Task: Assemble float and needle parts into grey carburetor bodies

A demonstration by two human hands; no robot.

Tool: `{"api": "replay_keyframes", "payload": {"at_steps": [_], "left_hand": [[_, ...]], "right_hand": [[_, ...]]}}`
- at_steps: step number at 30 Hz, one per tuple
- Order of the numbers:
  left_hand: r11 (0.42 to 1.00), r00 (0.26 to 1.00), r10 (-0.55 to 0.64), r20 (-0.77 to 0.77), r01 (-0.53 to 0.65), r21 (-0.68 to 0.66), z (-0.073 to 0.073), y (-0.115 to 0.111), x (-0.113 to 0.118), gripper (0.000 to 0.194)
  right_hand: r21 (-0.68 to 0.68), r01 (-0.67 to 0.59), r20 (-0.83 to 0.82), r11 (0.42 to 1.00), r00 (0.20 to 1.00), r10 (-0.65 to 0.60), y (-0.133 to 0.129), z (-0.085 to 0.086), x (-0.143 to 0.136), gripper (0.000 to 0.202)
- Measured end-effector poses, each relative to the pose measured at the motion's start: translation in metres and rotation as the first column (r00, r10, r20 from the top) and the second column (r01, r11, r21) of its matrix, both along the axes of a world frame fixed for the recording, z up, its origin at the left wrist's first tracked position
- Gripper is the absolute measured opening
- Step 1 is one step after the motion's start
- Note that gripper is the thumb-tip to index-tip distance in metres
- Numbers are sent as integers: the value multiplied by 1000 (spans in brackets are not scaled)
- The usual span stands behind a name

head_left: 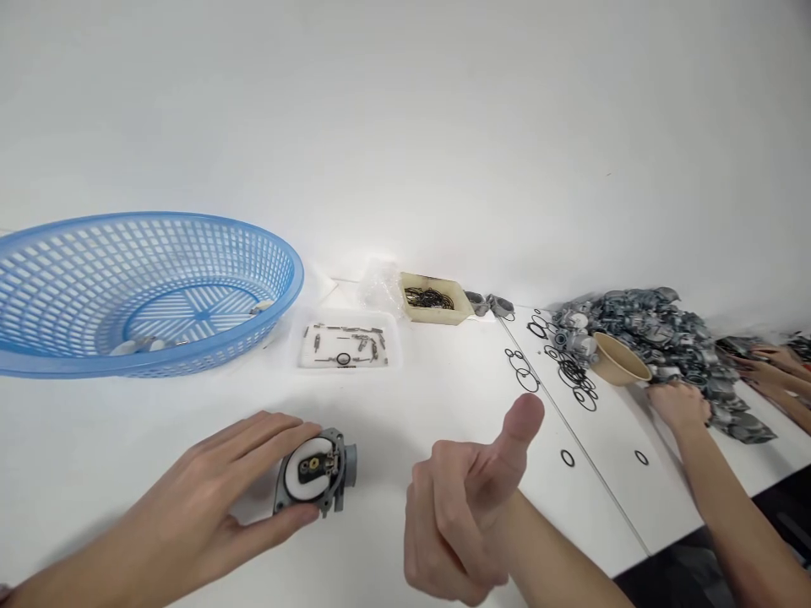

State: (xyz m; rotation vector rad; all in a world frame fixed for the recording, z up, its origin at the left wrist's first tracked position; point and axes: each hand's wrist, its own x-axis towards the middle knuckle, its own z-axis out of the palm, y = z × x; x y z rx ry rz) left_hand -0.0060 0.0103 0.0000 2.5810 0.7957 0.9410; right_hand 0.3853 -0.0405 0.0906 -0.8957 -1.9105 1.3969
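My left hand is closed round a grey metal carburetor on the white table, fingers along its far edge and thumb on the near side. A white float shows in its upturned open face, with a black and brass centre. To its right, my right hand is raised with its fingers curled in and its thumb pointing up. The inside of that hand is hidden, so I cannot make out what it holds, if anything. It is apart from the carburetor.
A blue basket with a few pieces stands left. Behind the carburetor are a shallow white tray of small metal parts and a cream box of black rings. Loose O-rings, a tan bowl, heaped carburetors and co-workers' hands are right.
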Motion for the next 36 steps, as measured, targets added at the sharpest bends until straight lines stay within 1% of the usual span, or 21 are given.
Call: {"api": "replay_keyframes", "payload": {"at_steps": [2,3,4,6,7,8,10,13,14,15,16,18,22,27,28,30,31,32,34,35,36], "left_hand": [[1000,1000,1,-9,-1,3,-1,1,0,47],[1000,1000,1,-11,-1,10,-2,1,0,47],[1000,1000,0,-12,1,17,-3,1,1,48],[1000,1000,-6,-15,6,26,-4,2,1,48],[1000,1000,-8,-15,9,27,-5,2,1,48],[1000,1000,-11,-18,12,26,-6,2,1,48],[1000,1000,-6,-23,6,25,-9,3,-1,50],[999,1000,3,-24,-3,34,-14,3,-3,53],[1000,1000,5,-21,-4,27,-16,3,-3,52],[1000,1000,4,-15,-3,16,-16,3,-3,51],[1000,1000,-1,-13,1,-1,-16,3,-3,49],[1000,1000,-11,-4,11,-26,-14,3,-2,47],[999,999,-32,-4,32,-25,-5,1,0,44],[998,995,-38,-90,32,-59,3,-4,0,46],[997,993,-41,-106,34,-63,4,-5,0,47],[996,991,-49,-125,40,-76,6,-6,0,47],[996,991,-52,-125,42,-82,6,-7,0,48],[995,991,-54,-124,43,-89,7,-7,0,48],[993,991,-58,-119,45,-105,8,-7,1,48],[993,991,-60,-117,47,-113,8,-7,1,48],[992,991,-63,-115,49,-119,8,-7,1,48]], "right_hand": [[13,13,-38,1000,999,-12,-2,28,26,30],[10,21,-56,1000,998,-20,-3,40,36,16],[12,17,-80,1000,997,-16,-3,50,42,12],[5,6,-123,1000,992,-5,-2,62,43,5],[-2,-5,-141,1000,990,5,-2,62,36,7],[-15,-20,-154,1000,988,18,-2,57,24,10],[-47,-62,-175,997,983,53,-2,37,-12,29],[-134,-176,-222,975,965,143,1,-13,-76,52],[-242,-253,-356,937,921,156,3,-30,-93,54],[-356,-236,-428,904,901,67,5,-43,-105,50],[-422,-208,-440,882,898,1,8,-54,-113,47],[-499,-136,-416,856,904,-99,13,-66,-119,43],[-497,-40,-342,867,927,-152,18,-67,-114,43],[-384,81,-243,920,952,-185,10,-68,-120,36],[-328,127,-191,936,961,-198,8,-69,-122,36],[-117,220,-36,969,974,-225,2,-71,-128,41],[6,246,17,969,969,-246,0,-72,-130,40],[124,256,47,959,964,-263,-2,-73,-133,34],[309,248,31,918,962,-271,-4,-76,-137,15],[379,240,15,894,964,-265,-5,-77,-138,15],[430,232,0,872,966,-257,-5,-78,-139,22]]}}
